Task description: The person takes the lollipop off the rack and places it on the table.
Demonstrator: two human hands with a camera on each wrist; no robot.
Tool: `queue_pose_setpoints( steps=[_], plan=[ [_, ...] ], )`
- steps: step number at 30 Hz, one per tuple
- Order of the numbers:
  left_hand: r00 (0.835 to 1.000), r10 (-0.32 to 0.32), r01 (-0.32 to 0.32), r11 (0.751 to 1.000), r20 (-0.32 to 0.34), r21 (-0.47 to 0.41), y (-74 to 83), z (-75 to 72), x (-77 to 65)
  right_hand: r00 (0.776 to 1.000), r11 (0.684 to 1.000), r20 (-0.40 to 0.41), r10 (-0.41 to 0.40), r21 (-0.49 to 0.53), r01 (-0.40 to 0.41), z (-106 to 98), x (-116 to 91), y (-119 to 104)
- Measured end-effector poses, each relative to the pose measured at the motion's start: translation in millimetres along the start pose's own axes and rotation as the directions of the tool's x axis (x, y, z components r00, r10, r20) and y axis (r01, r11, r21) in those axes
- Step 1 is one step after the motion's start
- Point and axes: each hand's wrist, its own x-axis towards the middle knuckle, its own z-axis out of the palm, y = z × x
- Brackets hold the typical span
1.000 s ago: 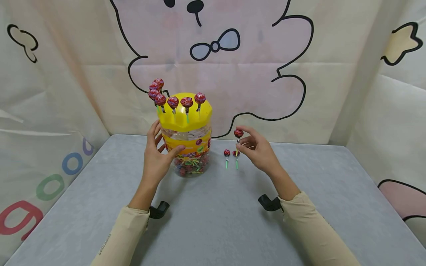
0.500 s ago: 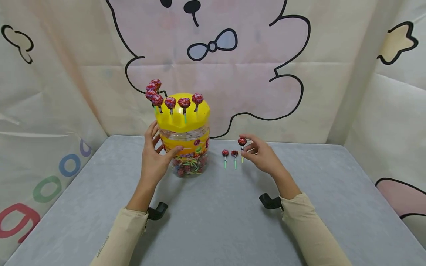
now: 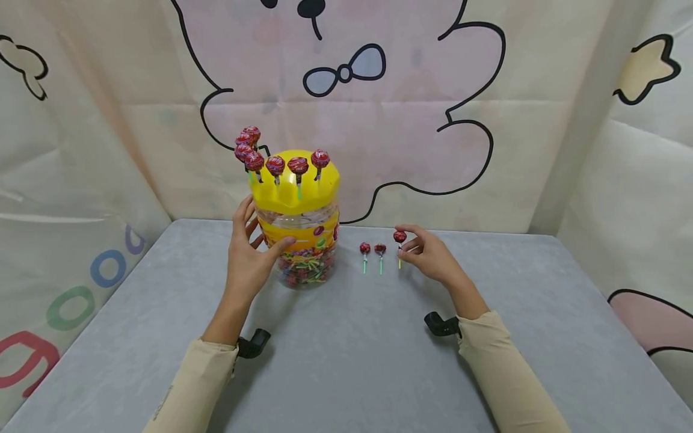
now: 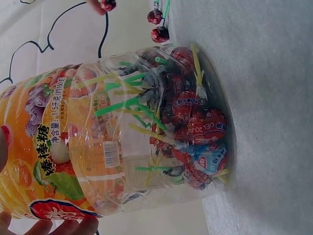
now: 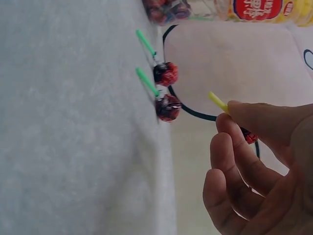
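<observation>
A clear plastic jar (image 3: 298, 236) with an orange label and a yellow lid (image 3: 295, 195) stands on the table. My left hand (image 3: 248, 264) grips its left side, thumb across the front. Several red-wrapped lollipops (image 3: 275, 165) stand upright around the lid's edge. Inside the jar's lower part lie more lollipops (image 4: 208, 125) with green and yellow sticks. To the jar's right, my right hand (image 3: 431, 257) pinches a lollipop (image 3: 399, 236) by its yellow stick (image 5: 218, 101), head up. Beside it, two green-stick lollipops, a left one (image 3: 365, 248) and a right one (image 3: 381, 248), lie on the table.
The grey table (image 3: 346, 361) reaches back to a printed cloth backdrop (image 3: 411, 150). Cloth also hangs at both sides. A black wrist mount (image 3: 253, 343) sticks out from the left sleeve, another mount (image 3: 441, 324) from the right.
My right hand has moved down and to the right with the yellow-stick lollipop, away from the two on the table. The left hand keeps its hold on the jar.
</observation>
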Motion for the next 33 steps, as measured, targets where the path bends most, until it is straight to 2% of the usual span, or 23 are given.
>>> queue_pose_setpoints(
  steps=[3, 15, 21, 33],
  plan=[
    [1.0, -0.004, 0.004, 1.0, 0.001, -0.005, 0.5, 0.4, 0.6, 1.0, 1.0, 0.015, -0.004, -0.017, 0.005, 1.8, 3.7, 5.6],
    [1.0, -0.005, 0.005, 1.0, -0.001, -0.007, -1.0, -0.8, -0.9, 0.988, 0.986, 0.115, 0.1, -0.144, -0.083, 6.6, 22.1, 15.3],
    [1.0, -0.003, 0.003, 1.0, 0.003, -0.011, -1.9, -0.2, -0.3, 0.982, 0.981, 0.146, 0.123, -0.17, -0.097, 9.2, 26.9, 15.6],
    [1.0, -0.008, 0.008, 1.0, 0.008, -0.012, -1.5, 1.1, 1.1, 0.979, 0.98, 0.153, 0.132, -0.166, -0.106, 10.1, 30.8, 21.0]
  ],
)
